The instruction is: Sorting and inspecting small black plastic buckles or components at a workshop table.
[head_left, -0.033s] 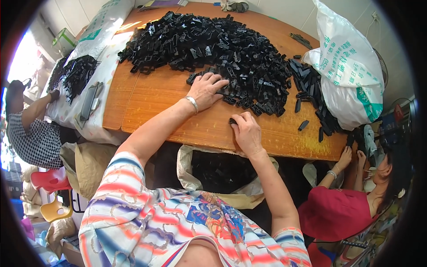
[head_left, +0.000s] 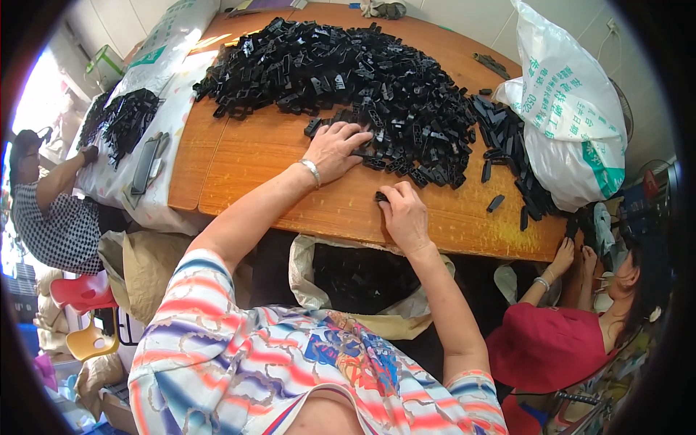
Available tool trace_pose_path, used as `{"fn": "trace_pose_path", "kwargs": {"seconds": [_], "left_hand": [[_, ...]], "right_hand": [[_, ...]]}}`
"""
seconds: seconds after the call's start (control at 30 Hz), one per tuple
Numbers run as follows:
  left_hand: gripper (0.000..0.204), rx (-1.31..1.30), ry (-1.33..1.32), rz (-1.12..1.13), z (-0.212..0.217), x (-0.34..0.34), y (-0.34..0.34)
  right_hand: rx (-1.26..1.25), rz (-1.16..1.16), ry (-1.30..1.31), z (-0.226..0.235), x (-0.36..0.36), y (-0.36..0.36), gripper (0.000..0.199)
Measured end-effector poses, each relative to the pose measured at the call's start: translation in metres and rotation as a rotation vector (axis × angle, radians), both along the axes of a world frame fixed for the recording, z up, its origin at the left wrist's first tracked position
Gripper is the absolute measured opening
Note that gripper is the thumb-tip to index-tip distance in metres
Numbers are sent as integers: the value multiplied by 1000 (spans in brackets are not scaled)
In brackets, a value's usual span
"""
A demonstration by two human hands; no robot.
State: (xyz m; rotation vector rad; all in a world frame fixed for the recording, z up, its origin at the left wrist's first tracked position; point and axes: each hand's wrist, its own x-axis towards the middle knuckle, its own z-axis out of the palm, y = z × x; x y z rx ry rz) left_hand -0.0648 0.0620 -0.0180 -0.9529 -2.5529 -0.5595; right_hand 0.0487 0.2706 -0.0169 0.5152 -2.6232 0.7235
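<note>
The left hand lies flat with fingers spread at the near edge of the big heap of black plastic parts, fingertips touching the pieces there; a silver bracelet sits on its wrist. The right hand rests nearer the front edge of the desk, fingers curled narrowly over one small black part — pinched against the wood, apart from the heap. The heap spreads across the middle and far side of the wooden desk, thinning into a loose trail of pieces toward the right, where a white printed sack leans. Below the front edge, between the arms, an open sack hangs with more black pieces inside. On the left, a white sheet carries a smaller black pile — a person in a checked shirt sits beside it. On the right, lower down, a person in red bends over with both hands raised close together.
</note>
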Motion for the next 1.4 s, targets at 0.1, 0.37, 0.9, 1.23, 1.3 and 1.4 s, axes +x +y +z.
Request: {"fn": "trace_pose_path", "kwargs": {"seconds": [0.1,0.37,0.9,1.23,1.3,1.4], "left_hand": [[56,99,-40,-64,-1,21,-14],[54,570,-217,-39,3,65,-36],[23,355,-27,165,4,82,-63],[9,276,-158,39,-2,89,-50],[10,281,-190,34,-5,86,-46],[14,291,-224,22,-7,86,-47]], "right_hand": [[-45,3,-45,7,4,1,28],[-40,-41,-183,17,7,-11,30],[-43,-51,-167,15,8,-13,25],[-66,13,-159,18,11,-15,26],[-207,46,-225,25,10,-28,27],[-253,134,-165,23,6,-41,28]]}}
